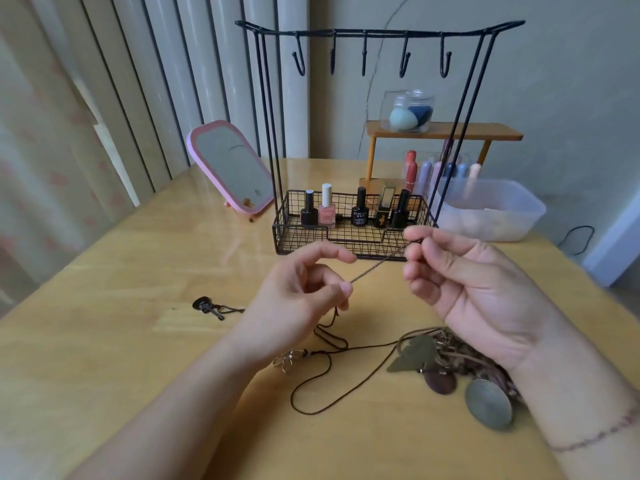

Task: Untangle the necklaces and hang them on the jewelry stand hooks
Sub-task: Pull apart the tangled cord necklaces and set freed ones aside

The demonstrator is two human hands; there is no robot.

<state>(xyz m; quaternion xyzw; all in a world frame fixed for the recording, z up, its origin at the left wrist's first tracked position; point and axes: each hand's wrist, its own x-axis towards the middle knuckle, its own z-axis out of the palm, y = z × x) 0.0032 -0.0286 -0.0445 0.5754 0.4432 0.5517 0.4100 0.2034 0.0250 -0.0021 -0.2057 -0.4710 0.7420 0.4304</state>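
A thin brown chain [377, 265] stretches taut between my two hands, above the wooden table [138, 341]. My left hand [304, 289] pinches its lower end; my right hand [460, 271] pinches its upper end. The black wire jewelry stand [377, 31] rises just behind, with several bare hooks [405, 62] on its top bar. Under my right wrist lies a tangled heap of necklaces [450, 351] with a leaf pendant, a dark stone and a round metal disc [488, 403]. A dark cord loop [311, 393] trails left from it. A guitar pendant [207, 306] lies apart at the left.
The stand's wire basket [349, 237] holds several nail polish bottles. A pink mirror [232, 168] leans at the back left. A clear plastic tub [491, 209], a small wooden shelf [446, 131] with a sponge jar and several lipsticks stand at the back right.
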